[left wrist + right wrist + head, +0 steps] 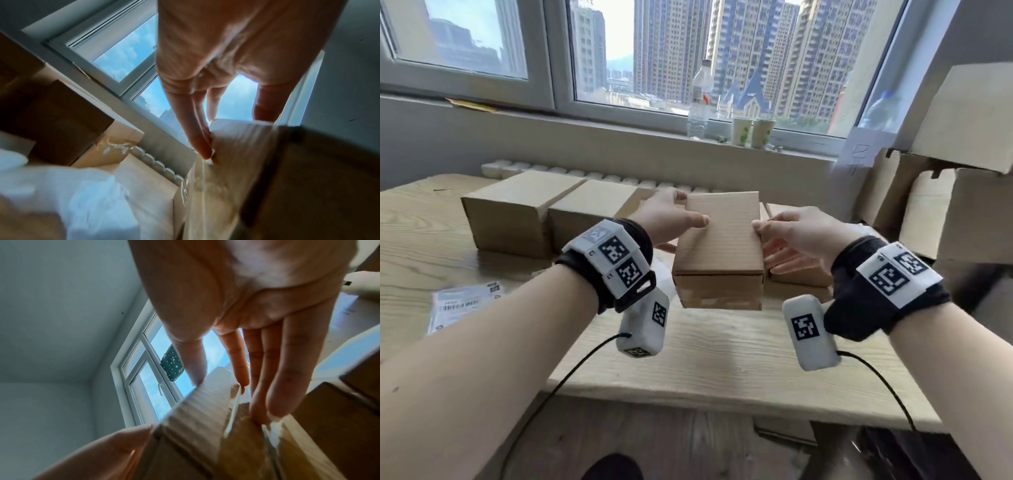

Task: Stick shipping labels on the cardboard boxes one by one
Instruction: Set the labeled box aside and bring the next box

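A small plain cardboard box is held between my two hands low over the wooden table, its top bare. My left hand grips its left side, thumb lying on the top. My right hand grips the right side, thumb on the top edge. In the left wrist view my fingers press the box. In the right wrist view my fingers lie against the box's side. A pile of white shipping labels lies on the table at the left.
Two bigger boxes stand in a row behind my left hand. Another small box lies behind my right hand. Stacked cartons fill the right side. A bottle and paper cups stand on the windowsill.
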{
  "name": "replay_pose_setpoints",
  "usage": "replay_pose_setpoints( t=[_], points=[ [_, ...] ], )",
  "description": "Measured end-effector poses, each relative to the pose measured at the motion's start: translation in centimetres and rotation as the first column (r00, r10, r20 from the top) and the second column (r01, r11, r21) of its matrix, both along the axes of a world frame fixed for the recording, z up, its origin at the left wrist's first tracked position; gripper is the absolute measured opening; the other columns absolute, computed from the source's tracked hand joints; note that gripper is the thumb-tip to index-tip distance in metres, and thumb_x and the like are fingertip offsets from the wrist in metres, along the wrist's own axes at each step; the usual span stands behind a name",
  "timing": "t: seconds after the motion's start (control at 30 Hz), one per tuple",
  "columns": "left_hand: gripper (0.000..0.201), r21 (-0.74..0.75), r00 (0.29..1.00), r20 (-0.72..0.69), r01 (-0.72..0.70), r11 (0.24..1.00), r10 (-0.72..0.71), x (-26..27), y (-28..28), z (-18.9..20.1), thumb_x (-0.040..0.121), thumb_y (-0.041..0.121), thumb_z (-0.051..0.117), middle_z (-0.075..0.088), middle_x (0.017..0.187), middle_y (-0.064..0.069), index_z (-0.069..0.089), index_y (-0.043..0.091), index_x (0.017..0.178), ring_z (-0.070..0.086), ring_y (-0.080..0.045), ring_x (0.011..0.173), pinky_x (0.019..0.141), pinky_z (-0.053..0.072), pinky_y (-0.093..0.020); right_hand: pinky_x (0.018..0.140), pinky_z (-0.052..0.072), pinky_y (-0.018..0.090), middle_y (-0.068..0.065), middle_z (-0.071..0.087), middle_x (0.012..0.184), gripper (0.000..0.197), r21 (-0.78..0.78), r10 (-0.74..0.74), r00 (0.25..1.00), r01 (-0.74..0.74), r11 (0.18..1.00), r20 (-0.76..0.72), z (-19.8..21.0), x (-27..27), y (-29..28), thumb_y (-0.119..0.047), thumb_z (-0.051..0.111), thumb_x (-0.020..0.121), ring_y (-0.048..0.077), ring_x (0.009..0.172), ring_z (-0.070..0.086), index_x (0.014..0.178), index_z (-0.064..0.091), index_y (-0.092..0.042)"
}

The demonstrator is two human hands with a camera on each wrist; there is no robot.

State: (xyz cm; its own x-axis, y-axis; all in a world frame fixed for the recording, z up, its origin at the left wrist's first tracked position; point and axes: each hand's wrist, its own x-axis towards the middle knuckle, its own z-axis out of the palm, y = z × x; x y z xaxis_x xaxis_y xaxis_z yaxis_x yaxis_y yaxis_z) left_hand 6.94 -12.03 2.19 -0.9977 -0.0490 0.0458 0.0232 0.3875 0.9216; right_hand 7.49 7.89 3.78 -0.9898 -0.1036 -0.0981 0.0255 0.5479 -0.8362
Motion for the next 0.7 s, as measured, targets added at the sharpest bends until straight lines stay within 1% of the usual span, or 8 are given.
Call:
replay_pose_setpoints(
  t=[0.1, 0.17, 0.3, 0.43, 0.53, 0.6, 0.67, 0.7],
  points=[
    [0.064, -0.02, 0.997, 0.079, 0.023, 1.0, -0.022, 0.8, 1.6, -1.5, 0.083, 0.02, 0.069, 0.05, 0.13, -0.007, 0.037, 0.016, 0.139, 0.054, -0.021, 0.11, 0.058, 0.054, -0.029, 0.057, 0.059, 0.029, 0.015, 0.067, 0.086, 0.028, -0.003, -0.029, 0.998, 0.029, 1.0, 0.048, -1.8, 0.6, 1.5, -0.033, 0.062, 0.089, 0.021, 0.064, 0.068, 0.1, 0.061, -0.007],
    [0.065, -0.033, 0.994, 0.108, 0.036, 0.999, -0.032, 0.8, 2.3, -2.4, 0.083, 0.019, 0.069, 0.051, 0.13, -0.007, 0.037, 0.016, 0.139, 0.054, -0.023, 0.113, 0.064, 0.056, -0.033, 0.059, 0.06, 0.03, 0.013, 0.065, 0.082, 0.026, 0.012, -0.044, 0.996, 0.043, 0.999, 0.077, -3.0, 0.8, 2.0, -0.031, 0.061, 0.09, 0.02, 0.063, 0.067, 0.1, 0.062, -0.007],
    [0.065, -0.047, 0.988, 0.139, 0.073, 0.996, -0.065, 0.7, 3.5, -3.4, 0.083, 0.018, 0.068, 0.052, 0.13, -0.007, 0.036, 0.016, 0.139, 0.053, -0.019, 0.106, 0.071, 0.054, -0.034, 0.065, 0.06, 0.033, 0.012, 0.062, 0.078, 0.026, 0.007, -0.074, 0.991, 0.073, 0.997, 0.114, -4.4, 0.8, 2.8, -0.027, 0.06, 0.091, 0.021, 0.062, 0.065, 0.103, 0.063, -0.004],
    [0.071, -0.081, 0.985, 0.154, 0.091, 0.993, -0.078, 0.4, 3.9, -4.4, 0.082, 0.017, 0.069, 0.052, 0.132, -0.009, 0.032, 0.017, 0.143, 0.054, -0.021, 0.109, 0.079, 0.055, -0.036, 0.057, 0.058, 0.028, 0.012, 0.059, 0.076, 0.026, 0.01, -0.098, 0.987, 0.097, 0.995, 0.129, -5.2, 0.5, 2.7, -0.023, 0.06, 0.092, 0.02, 0.059, 0.061, 0.106, 0.062, -0.001],
    [0.072, -0.097, 0.982, 0.172, 0.102, 0.99, -0.084, 0.3, 3.7, -5.0, 0.082, 0.015, 0.07, 0.048, 0.135, -0.011, 0.032, 0.016, 0.143, 0.053, -0.025, 0.115, 0.081, 0.056, -0.037, 0.063, 0.059, 0.032, 0.01, 0.06, 0.078, 0.026, 0.059, -0.107, 0.984, 0.099, 0.993, 0.143, -5.6, 0.1, 2.4, -0.021, 0.061, 0.091, 0.021, 0.063, 0.062, 0.108, 0.064, -0.002],
    [0.069, -0.12, 0.983, 0.16, 0.106, 0.987, -0.086, 0.3, 3.2, -4.9, 0.083, 0.017, 0.069, 0.049, 0.134, -0.011, 0.033, 0.015, 0.142, 0.054, -0.024, 0.113, 0.078, 0.055, -0.034, 0.072, 0.059, 0.036, 0.009, 0.065, 0.087, 0.026, 0.115, -0.121, 0.989, 0.111, 0.987, 0.083, -5.7, -0.4, 2.2, -0.022, 0.064, 0.088, 0.022, 0.075, 0.066, 0.108, 0.066, -0.006],
    [0.061, -0.131, 0.991, 0.112, 0.091, 0.987, -0.076, 0.2, 2.2, -4.3, 0.085, 0.02, 0.067, 0.053, 0.127, -0.01, 0.039, 0.014, 0.139, 0.055, -0.021, 0.107, 0.075, 0.052, -0.03, 0.08, 0.058, 0.039, 0.006, 0.066, 0.098, 0.025, 0.201, -0.138, 0.989, 0.147, 0.968, -0.061, -5.0, -1.1, 1.8, -0.025, 0.066, 0.086, 0.022, 0.092, 0.065, 0.106, 0.067, -0.011],
    [0.055, -0.129, 0.995, 0.077, 0.072, 0.989, -0.063, 0.2, 1.5, -3.8, 0.085, 0.02, 0.066, 0.055, 0.122, -0.009, 0.044, 0.013, 0.135, 0.056, -0.02, 0.104, 0.074, 0.052, -0.029, 0.083, 0.057, 0.039, 0.005, 0.065, 0.099, 0.023, 0.211, -0.137, 0.983, 0.161, 0.964, -0.124, -4.4, -1.1, 1.3, -0.025, 0.066, 0.086, 0.021, 0.095, 0.064, 0.104, 0.068, -0.013]
  ],
)
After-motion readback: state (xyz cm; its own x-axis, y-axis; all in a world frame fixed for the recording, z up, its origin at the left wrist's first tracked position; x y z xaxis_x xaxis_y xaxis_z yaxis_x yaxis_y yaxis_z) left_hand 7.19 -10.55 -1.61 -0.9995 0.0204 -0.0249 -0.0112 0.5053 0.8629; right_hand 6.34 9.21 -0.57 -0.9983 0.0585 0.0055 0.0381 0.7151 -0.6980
